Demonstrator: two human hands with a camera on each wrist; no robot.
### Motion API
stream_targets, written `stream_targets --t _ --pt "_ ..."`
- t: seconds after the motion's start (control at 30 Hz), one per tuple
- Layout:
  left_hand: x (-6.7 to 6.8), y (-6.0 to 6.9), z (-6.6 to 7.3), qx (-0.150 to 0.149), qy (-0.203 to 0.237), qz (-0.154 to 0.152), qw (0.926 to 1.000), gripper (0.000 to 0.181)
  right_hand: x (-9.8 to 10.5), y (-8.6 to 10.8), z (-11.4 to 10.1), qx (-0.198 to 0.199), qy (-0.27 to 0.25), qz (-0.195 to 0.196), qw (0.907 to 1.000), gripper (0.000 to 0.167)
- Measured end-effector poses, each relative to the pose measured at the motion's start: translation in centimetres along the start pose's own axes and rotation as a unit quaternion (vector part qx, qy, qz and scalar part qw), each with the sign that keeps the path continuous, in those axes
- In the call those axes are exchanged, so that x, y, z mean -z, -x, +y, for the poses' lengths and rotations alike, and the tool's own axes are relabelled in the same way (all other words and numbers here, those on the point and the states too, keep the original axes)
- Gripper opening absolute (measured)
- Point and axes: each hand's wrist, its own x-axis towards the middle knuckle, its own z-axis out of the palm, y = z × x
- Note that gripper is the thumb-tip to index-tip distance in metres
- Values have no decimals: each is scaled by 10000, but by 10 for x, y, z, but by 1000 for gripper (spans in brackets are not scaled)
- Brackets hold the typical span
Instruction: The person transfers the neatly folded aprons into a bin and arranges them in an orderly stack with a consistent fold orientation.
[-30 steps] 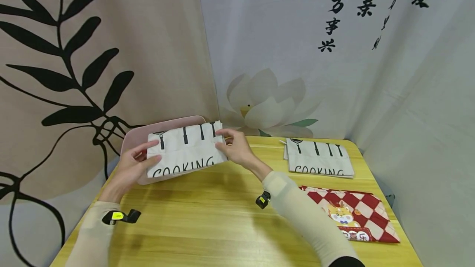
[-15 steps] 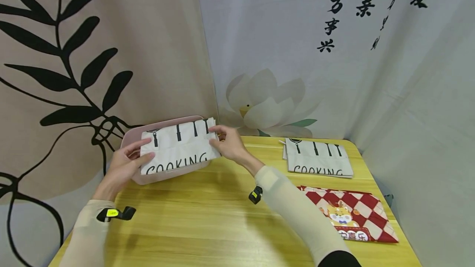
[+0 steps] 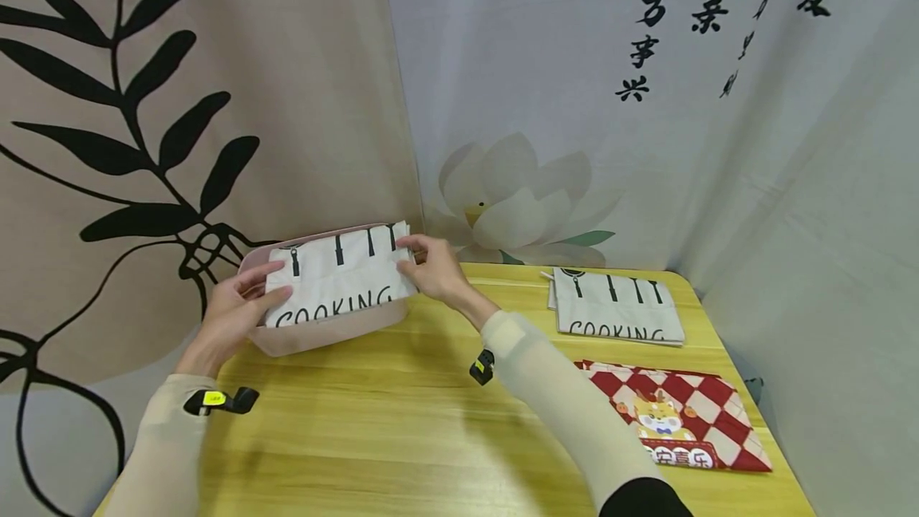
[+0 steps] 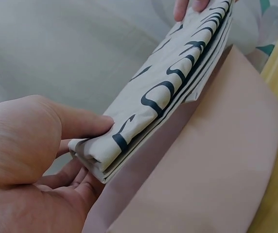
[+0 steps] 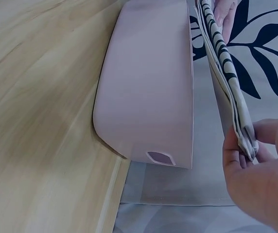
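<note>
A folded white cloth with black "COOKING" lettering point(image 3: 337, 278) is held level over the pink bin point(image 3: 337, 335). My left hand point(image 3: 230, 316) pinches its left end, thumb on top and fingers beneath, as the left wrist view shows on the cloth point(image 4: 148, 92). The opposite end is pinched by my right hand point(image 3: 439, 271). In the right wrist view the layered cloth point(image 5: 226, 73) stands clear of the bin's wall point(image 5: 146, 82), with my right hand point(image 5: 263, 170) at its near end. What the bin contains is hidden.
A second folded white cloth point(image 3: 617, 308) lies at the table's back right. In front of it is a red-and-white checked folded item point(image 3: 682, 417) with a cartoon animal. Printed curtains point(image 3: 301, 102) hang behind the yellow table point(image 3: 373, 429).
Both hands have moved left and slightly back with the cloth, bringing it more fully over the bin. More of the bin's front wall shows below it.
</note>
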Motion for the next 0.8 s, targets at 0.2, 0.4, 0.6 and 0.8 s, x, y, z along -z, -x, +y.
stream_targets --t 0.2,0.4,0.6,0.8 --pt "3 -5 0 4 14 73 10000 73 -4 -7 -1 1 114 44 9999 40" --pt "7 -8 -1 47 193 144 9997 73 -10 -13 -1 71 98 162 9998 38" --pt "10 -11 -3 137 266 129 9995 72 -19 -20 3 57 -134 183 9997 36" --pt "13 -16 -6 158 246 189 9994 71 -24 -25 2 193 -84 247 9995 33"
